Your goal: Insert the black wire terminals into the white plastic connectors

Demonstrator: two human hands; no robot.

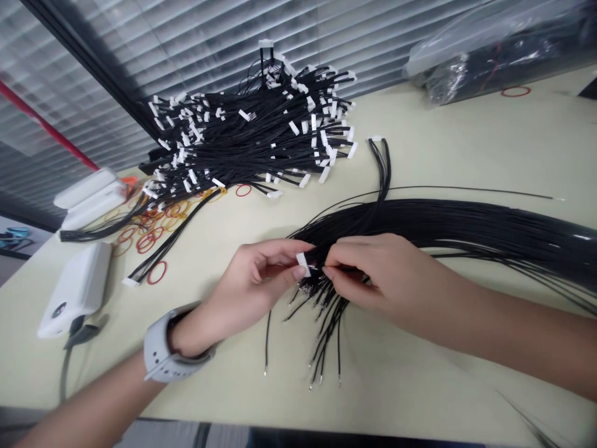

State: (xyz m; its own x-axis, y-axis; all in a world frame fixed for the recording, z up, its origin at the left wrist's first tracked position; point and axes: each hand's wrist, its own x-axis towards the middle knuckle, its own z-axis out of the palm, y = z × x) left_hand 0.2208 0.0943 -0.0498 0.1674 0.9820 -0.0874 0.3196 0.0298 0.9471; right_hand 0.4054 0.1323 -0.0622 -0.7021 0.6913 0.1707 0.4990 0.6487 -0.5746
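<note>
Wires with white plugs on their ends lie in a big pile (261, 137) by the far edge of the worktop (209, 386), and these look done. A few more plugged wires (175, 233) sit nearer the left edge, beside the rubber bands (157, 272). Plenty seems left: a thick bundle of loose wires (466, 227) runs off toward the right, and its near ends show bare metal tips with no plugs. One plug is in hand, apparently only partly filled, though I can't count its wires from here.

That white plug (303, 264) is over the middle of the worktop, toward the near edge, just above the loose metal tips. The left hand (242, 292) has thumb and finger clamped on it. The right hand (392, 274) is just to its right, fingertips pinched together on what looks like a single wire, its tip close to the plug.
</note>
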